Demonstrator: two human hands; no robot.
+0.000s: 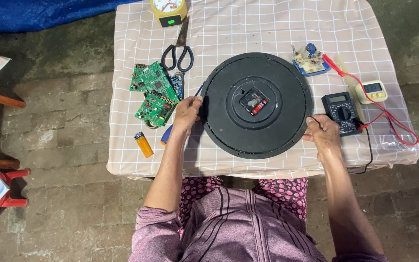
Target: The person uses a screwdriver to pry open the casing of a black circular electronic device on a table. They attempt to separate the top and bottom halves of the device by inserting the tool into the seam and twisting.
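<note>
A round black wall clock [257, 105] lies face down on the checked tablecloth [248, 29], its back facing up. In its middle sits a square movement box with a red and black battery [258, 106]. My left hand [187, 112] grips the clock's left rim. On the right rim, my right hand [323, 133] holds the lower edge, next to the black multimeter [342, 112]. Under my left hand pokes out a blue-handled tool [166, 135].
Two green circuit boards [154, 92] and black-handled scissors [179, 51] lie to the left, an orange lighter [143, 144] near the front edge. A small board on a blue base [309, 60], red probe leads [364, 92], a cream timer [372, 90] and a yellow clock [169, 10] sit around.
</note>
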